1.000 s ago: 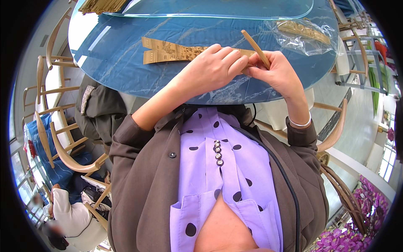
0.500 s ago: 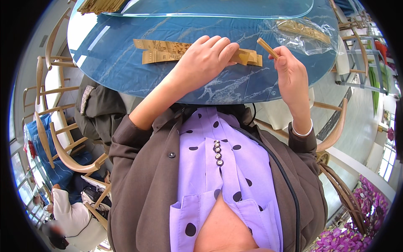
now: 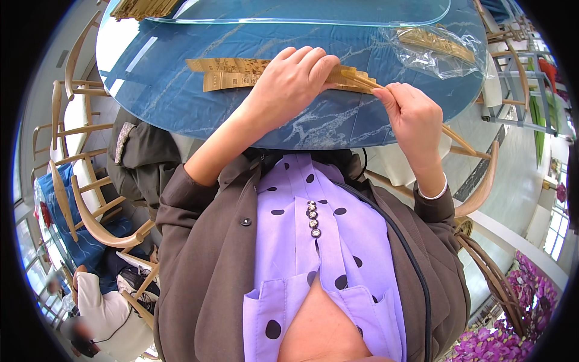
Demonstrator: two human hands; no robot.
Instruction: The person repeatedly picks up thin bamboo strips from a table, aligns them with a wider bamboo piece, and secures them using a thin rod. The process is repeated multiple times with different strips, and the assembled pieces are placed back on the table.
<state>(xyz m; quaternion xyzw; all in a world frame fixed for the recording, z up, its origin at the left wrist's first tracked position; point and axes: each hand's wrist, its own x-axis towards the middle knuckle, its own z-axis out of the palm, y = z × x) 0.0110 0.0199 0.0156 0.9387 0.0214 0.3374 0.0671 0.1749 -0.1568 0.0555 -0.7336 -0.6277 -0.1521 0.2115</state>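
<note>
Two flat brown paper chopstick sleeves point(image 3: 232, 75) with dark print overlap, lying crosswise at the near part of the blue table. My left hand point(image 3: 292, 78) is closed over their middle and right part, its fingers curled round the paper and partly hidden. A pair of light wooden chopsticks point(image 3: 357, 77) is pinched in my right hand point(image 3: 413, 108). Their front ends reach the right end of the upper sleeve, beside my left fingers; whether the tips are inside, I cannot tell. The rear ends stick out behind my right hand, past the table edge.
A clear plastic bag point(image 3: 437, 51) with more brown sleeves lies at the right. At the far left, a stack of sleeves point(image 3: 145, 7) sits by a raised glass disc point(image 3: 289, 22). Wooden chairs point(image 3: 99, 226) stand around the blue table point(image 3: 169, 108).
My right hand has turned and moved left, bringing the chopsticks from upright beside the sleeves to their right end. My left hand and the sleeves have shifted slightly left.
</note>
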